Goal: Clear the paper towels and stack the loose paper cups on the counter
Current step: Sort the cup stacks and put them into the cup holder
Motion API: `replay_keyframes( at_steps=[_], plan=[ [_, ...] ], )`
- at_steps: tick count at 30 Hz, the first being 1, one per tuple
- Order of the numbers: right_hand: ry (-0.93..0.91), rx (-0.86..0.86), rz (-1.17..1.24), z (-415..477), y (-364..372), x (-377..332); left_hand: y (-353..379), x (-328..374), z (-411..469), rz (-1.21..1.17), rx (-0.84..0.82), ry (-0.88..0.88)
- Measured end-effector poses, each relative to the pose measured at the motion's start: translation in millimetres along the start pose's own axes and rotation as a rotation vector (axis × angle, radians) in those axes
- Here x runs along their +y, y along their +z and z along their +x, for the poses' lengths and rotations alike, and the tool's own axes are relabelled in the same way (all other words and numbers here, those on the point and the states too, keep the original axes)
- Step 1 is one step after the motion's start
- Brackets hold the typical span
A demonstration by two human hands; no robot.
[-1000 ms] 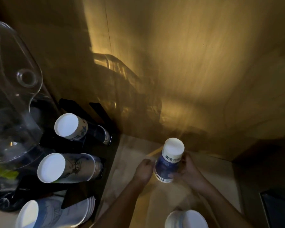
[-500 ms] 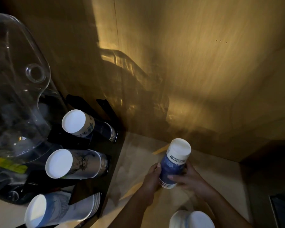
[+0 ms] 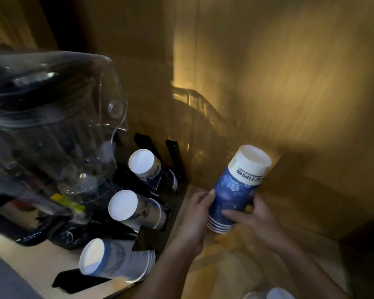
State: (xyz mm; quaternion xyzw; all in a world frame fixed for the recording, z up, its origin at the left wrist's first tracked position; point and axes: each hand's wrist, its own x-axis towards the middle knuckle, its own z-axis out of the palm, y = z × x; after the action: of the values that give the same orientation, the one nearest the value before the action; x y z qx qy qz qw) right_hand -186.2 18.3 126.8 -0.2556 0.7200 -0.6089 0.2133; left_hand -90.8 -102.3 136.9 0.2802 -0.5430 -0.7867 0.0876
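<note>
A stack of blue paper cups (image 3: 235, 190), upside down with the white base on top, is tilted above the wooden counter (image 3: 225, 266) near the back wall. My left hand (image 3: 198, 214) grips its left side. My right hand (image 3: 253, 219) holds its right side with fingers across the lower rims. Three more cup stacks lie on their sides in a black rack at the left: the far stack (image 3: 147, 165), the middle stack (image 3: 134, 210) and the near stack (image 3: 115, 262). No paper towels show.
A large clear plastic jug (image 3: 52, 130) stands at the left above the black rack (image 3: 147, 238). White cup bottoms (image 3: 274, 294) peek in at the bottom edge. Wooden walls (image 3: 289, 93) close in behind and to the right.
The view has swung so the jug and rack fill more of the left. The cup stack in both hands has lifted a little and tilted, staying near the back wall.
</note>
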Motion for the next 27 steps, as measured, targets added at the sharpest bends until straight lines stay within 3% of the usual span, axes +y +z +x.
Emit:
replay_keyframes(
  at_steps=[6,9,13,17,21,25,27],
  plan=[
    [-0.288,-0.008,-0.042,5,22,-77,-22,59,-42,0.002,0.059,0.280],
    [-0.371,-0.027,-0.077,12,42,-103,-40,83,-56,-0.053,0.073,0.325],
    [-0.481,-0.072,-0.157,30,76,-130,-65,112,-59,-0.067,0.211,0.387],
    [-0.492,-0.132,-0.180,52,109,-138,-95,129,-52,-0.040,0.282,0.455],
    [-0.473,-0.144,-0.248,75,133,-128,-116,132,-37,0.020,0.308,0.415],
    [-0.362,-0.260,-0.343,89,145,-99,-115,125,-28,-0.068,0.226,0.393],
    [-0.322,-0.249,-0.314,91,148,-94,-116,115,-21,0.092,0.313,0.436]
  ],
)
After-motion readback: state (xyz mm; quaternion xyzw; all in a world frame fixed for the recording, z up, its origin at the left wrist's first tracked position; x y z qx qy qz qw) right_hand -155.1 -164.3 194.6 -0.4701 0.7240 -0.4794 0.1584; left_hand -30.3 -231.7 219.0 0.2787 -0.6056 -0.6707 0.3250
